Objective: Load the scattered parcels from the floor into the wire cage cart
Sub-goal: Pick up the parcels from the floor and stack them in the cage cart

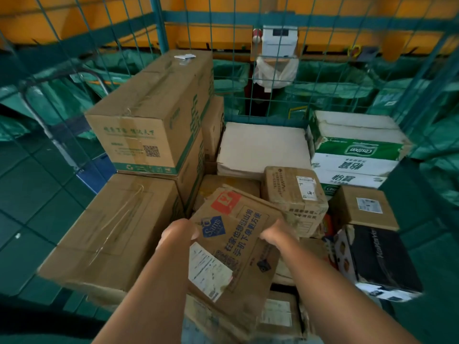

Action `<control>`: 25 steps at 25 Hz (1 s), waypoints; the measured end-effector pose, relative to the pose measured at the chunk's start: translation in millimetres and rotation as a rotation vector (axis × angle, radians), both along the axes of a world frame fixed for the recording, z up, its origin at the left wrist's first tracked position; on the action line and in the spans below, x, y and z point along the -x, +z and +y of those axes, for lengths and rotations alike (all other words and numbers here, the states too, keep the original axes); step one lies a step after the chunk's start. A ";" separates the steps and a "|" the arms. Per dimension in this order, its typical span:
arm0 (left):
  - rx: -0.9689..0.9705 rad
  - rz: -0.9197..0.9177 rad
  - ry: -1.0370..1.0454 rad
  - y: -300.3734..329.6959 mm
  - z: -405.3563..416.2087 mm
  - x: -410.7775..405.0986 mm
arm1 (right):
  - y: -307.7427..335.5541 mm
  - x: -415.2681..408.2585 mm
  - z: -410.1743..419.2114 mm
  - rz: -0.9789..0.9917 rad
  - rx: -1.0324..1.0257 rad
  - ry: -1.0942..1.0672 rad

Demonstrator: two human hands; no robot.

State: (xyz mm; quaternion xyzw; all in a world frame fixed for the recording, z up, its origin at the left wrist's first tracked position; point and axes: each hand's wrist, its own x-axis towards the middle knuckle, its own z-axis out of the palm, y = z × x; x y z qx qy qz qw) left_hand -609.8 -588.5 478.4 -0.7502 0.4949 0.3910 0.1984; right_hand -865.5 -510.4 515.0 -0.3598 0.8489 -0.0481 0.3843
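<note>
Gripping a worn Sam's carton (236,247) by its two sides, left hand (180,233) and right hand (274,235) hold it tilted over the parcels inside the wire cage cart (250,78), beside a small labelled box (295,194).

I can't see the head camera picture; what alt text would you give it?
Two bare hands, left hand and right hand, grip the far edge of a worn Sam's cardboard box over a wire cage cart already packed with parcels. A large box with green print is stacked at the left, a white flat box lies at the back, and a black box sits at the right.
</note>
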 end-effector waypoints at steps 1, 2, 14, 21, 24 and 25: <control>0.018 -0.014 -0.013 -17.3 -20.7 -7.1 | 22.1 -7.6 4.7 0.008 0.040 0.022; 0.032 -0.030 -0.024 -21.1 -35.3 -14.8 | 40.3 -13.2 8.7 0.006 0.080 0.054; 0.477 0.017 0.124 124.7 2.9 17.0 | 67.0 -17.2 -41.4 -0.140 0.448 0.271; 0.509 -0.023 -0.109 97.6 -48.8 5.1 | 44.4 -6.1 -116.8 -0.022 0.471 0.443; 0.539 -0.144 -0.248 84.8 -64.8 13.8 | 33.7 -2.7 -141.3 0.033 0.491 0.430; 0.511 -0.193 -0.297 77.3 -65.5 17.0 | 28.4 -2.3 -146.6 0.053 0.468 0.434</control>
